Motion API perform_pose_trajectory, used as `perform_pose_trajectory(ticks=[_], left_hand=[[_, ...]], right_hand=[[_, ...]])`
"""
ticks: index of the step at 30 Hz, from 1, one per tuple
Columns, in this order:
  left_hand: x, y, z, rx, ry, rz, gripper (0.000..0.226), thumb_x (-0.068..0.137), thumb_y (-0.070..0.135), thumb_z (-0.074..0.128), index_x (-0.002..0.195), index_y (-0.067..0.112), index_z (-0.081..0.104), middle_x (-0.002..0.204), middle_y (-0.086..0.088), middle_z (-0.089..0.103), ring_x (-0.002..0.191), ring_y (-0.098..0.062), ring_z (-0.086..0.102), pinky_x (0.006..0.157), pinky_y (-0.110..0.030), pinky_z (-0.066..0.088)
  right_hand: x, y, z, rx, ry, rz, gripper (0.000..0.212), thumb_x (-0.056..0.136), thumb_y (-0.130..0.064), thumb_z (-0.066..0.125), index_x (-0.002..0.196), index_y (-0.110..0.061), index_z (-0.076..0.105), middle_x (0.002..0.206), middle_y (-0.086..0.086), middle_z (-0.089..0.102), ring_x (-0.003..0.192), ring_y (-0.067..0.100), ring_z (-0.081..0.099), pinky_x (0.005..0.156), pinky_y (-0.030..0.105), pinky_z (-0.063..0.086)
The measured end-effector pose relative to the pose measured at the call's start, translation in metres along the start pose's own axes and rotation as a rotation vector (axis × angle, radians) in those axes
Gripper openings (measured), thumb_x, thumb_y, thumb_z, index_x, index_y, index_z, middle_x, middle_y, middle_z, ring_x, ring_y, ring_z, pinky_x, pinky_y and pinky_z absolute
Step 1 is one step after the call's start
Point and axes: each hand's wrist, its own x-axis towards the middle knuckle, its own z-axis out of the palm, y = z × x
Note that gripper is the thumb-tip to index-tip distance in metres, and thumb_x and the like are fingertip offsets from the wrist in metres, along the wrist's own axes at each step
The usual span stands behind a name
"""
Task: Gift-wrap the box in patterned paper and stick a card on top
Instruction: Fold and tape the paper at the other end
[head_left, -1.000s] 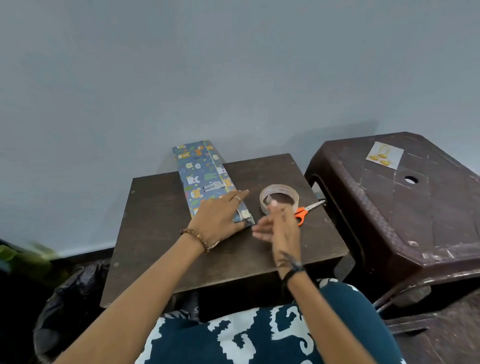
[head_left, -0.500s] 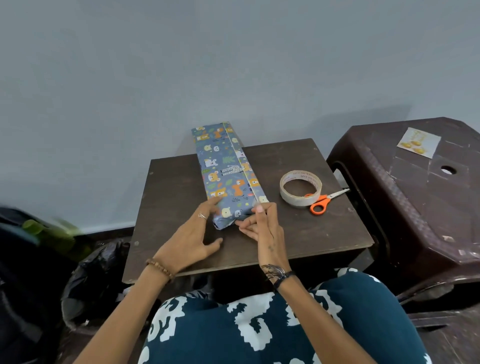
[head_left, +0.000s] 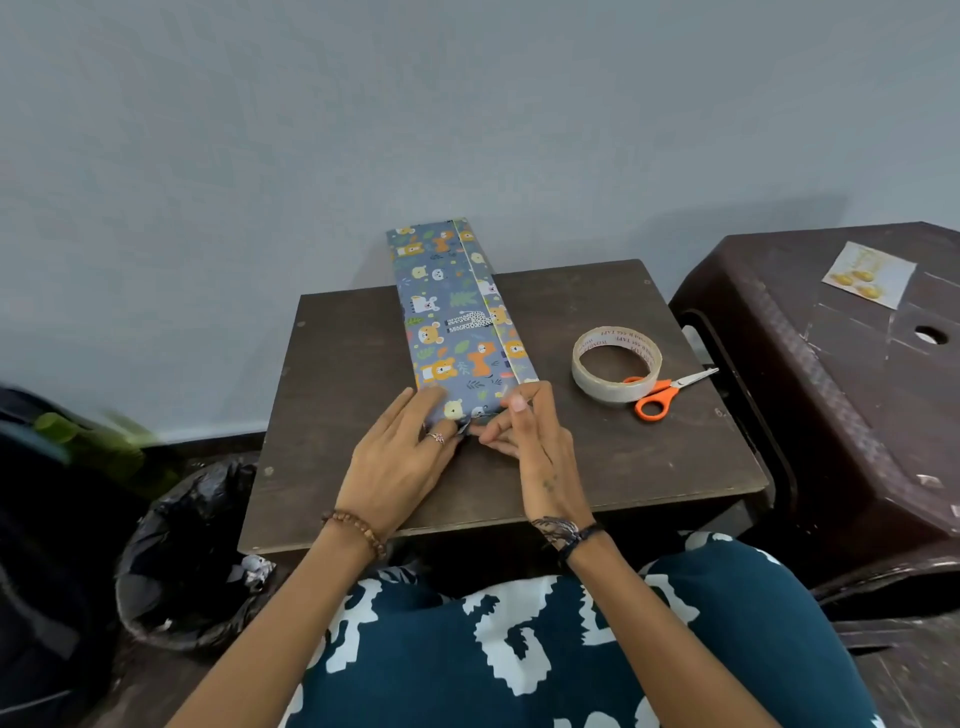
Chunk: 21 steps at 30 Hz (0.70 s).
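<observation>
Wrapped box (head_left: 457, 322) flat on table (head_left: 337, 374)

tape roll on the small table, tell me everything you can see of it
The tape roll is a ring of pale, clear-looking tape on a cardboard core with red print inside. It lies flat on the dark wooden table, right of the wrapped box. The orange-handled scissors lie against its near right side. No hand touches it.
</observation>
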Motion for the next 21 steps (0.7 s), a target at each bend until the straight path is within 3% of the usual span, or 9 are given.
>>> perform_pose_trajectory(ticks=[4, 7, 9, 14, 18, 21], left_hand=[[-0.007, 0.007, -0.001, -0.091, 0.058, -0.213, 0.023, 0.086, 0.020, 0.053, 0.077, 0.003, 0.066, 0.103, -0.003, 0.046, 0.090, -0.019, 0.045, 0.079, -0.026, 0.039], [-0.008, 0.008, -0.005, -0.177, 0.049, -0.361, 0.008, 0.076, 0.007, 0.072, 0.072, 0.004, 0.066, 0.098, -0.003, 0.057, 0.088, -0.012, 0.045, 0.078, -0.014, 0.034], [-0.006, 0.008, -0.007, -0.196, 0.038, -0.428, 0.014, 0.067, 0.001, 0.079, 0.067, 0.006, 0.066, 0.093, -0.005, 0.064, 0.086, -0.007, 0.047, 0.075, -0.010, 0.034], [0.004, 0.006, -0.014, -0.259, 0.125, -0.534, 0.017, 0.064, -0.004, 0.079, 0.064, 0.006, 0.065, 0.090, -0.003, 0.065, 0.085, -0.005, 0.050, 0.072, -0.008, 0.035], [0.012, 0.004, -0.019, -0.324, 0.192, -0.600, 0.013, 0.069, -0.001, 0.075, 0.066, 0.007, 0.065, 0.091, 0.005, 0.060, 0.087, -0.006, 0.052, 0.077, 0.002, 0.034], [0.017, 0.001, -0.025, -0.368, 0.250, -0.615, 0.008, 0.072, 0.004, 0.071, 0.068, 0.007, 0.065, 0.093, 0.010, 0.056, 0.087, -0.004, 0.054, 0.078, 0.001, 0.035]], right_hand=[[-0.003, -0.001, -0.005, -0.028, 0.069, -0.045, 0.036, 0.086, -0.052, 0.033, 0.086, -0.019, 0.046, 0.063, 0.003, 0.061, 0.074, 0.017, 0.070, 0.069, 0.023, 0.055], [-0.005, -0.003, -0.013, -0.146, 0.161, -0.090, 0.037, 0.088, -0.053, 0.028, 0.083, -0.022, 0.047, 0.060, 0.003, 0.061, 0.066, 0.015, 0.069, 0.064, 0.027, 0.056], [-0.006, -0.004, -0.015, -0.201, 0.163, -0.112, 0.035, 0.090, -0.051, 0.026, 0.084, -0.023, 0.047, 0.062, 0.003, 0.065, 0.068, 0.013, 0.068, 0.068, 0.031, 0.057], [-0.005, -0.005, -0.011, -0.230, 0.087, -0.141, 0.034, 0.092, -0.049, 0.027, 0.089, -0.021, 0.047, 0.087, -0.001, 0.071, 0.089, 0.008, 0.068, 0.080, 0.034, 0.056], [-0.001, -0.006, -0.011, -0.370, 0.006, -0.200, 0.027, 0.095, -0.045, 0.029, 0.094, -0.025, 0.045, 0.096, 0.001, 0.068, 0.093, 0.019, 0.065, 0.076, 0.045, 0.051], [0.006, -0.013, -0.013, -0.647, 0.001, -0.410, 0.030, 0.094, -0.037, 0.032, 0.102, -0.022, 0.056, 0.102, -0.002, 0.064, 0.099, 0.010, 0.053, 0.085, 0.033, 0.042]])
